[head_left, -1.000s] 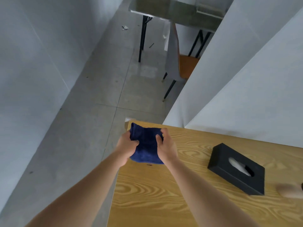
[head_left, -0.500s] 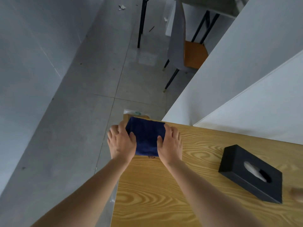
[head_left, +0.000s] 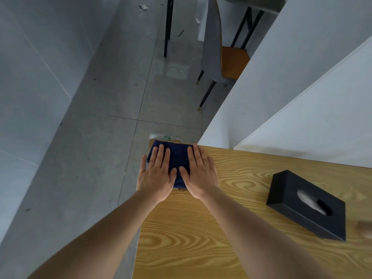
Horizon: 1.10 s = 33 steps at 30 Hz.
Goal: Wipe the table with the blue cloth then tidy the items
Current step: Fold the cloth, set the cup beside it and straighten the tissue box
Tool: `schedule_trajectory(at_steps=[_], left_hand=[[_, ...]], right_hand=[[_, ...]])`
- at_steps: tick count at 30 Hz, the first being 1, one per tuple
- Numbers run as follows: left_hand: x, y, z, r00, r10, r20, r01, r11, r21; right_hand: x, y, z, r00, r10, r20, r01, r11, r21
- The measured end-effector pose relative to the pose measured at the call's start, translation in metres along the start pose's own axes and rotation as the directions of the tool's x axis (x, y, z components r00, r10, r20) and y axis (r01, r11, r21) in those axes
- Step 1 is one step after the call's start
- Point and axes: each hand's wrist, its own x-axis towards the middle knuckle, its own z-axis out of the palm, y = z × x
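- The wooden table (head_left: 201,248) fills the near right of the scene, its light grain bare in front of the person, with grey tiled floor (head_left: 90,158) dropping away on the left.
- Both forearms reach out from the near edge toward the table's far left corner.
- The left hand (head_left: 156,176) lies flat, fingers stretched out and slightly spread, palm pressing down and gripping nothing.
- The right hand (head_left: 199,174) sits just beside it in the same way, fingers straight and loose, thumb nearly touching the other thumb.
- Under both palms is the blue cloth (head_left: 178,156), folded into a compact pad right on the far left corner of the table, its left edge close to the table's edge.
- My guess is the wiping part is finished and the cloth is being patted flat as part of the tidying; no wet streaks show either way, so I can't be sure.
- To the right, well apart from the hands, a black tissue box (head_left: 306,206) sits at an angle with a white tissue poking from its slot; it probably needs straightening yet.
- A blurred pale shape at the right edge can't be made out.
- Nothing blocks the way between hands and box.
- Beyond the table stand white partition panels (head_left: 302,97).
- Farther off, a chair with an orange seat (head_left: 231,61) and black table legs (head_left: 168,27).
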Motion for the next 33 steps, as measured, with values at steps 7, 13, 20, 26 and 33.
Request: schedule_trajectory(at_steps=[7, 13, 20, 26, 33], left_hand=[[-0.032, 0.044, -0.032, 0.998, 0.064, -0.015, -0.065, 0.998, -0.003], [-0.064, 0.138, -0.056, 0.979, 0.201, 0.046, -0.196, 0.977, -0.086], [-0.104, 0.282, -0.064, 0.931, 0.364, 0.027, -0.356, 0.922, -0.152], [-0.110, 0.407, -0.033, 0.888, 0.460, -0.008, -0.458, 0.882, -0.108], [-0.115, 0.537, 0.008, 0.868, 0.487, 0.095, -0.480, 0.873, -0.080]], right_hand=[[-0.061, 0.041, -0.051, 0.999, -0.006, -0.054, 0.008, 0.999, 0.032], [-0.129, 0.108, -0.118, 0.991, 0.081, -0.109, -0.077, 0.996, 0.041], [-0.212, 0.228, -0.181, 0.952, 0.248, -0.180, -0.240, 0.968, 0.065], [-0.278, 0.361, -0.210, 0.936, 0.311, -0.168, -0.301, 0.950, 0.080], [-0.335, 0.494, -0.207, 0.924, 0.370, -0.093, -0.358, 0.926, 0.124]])
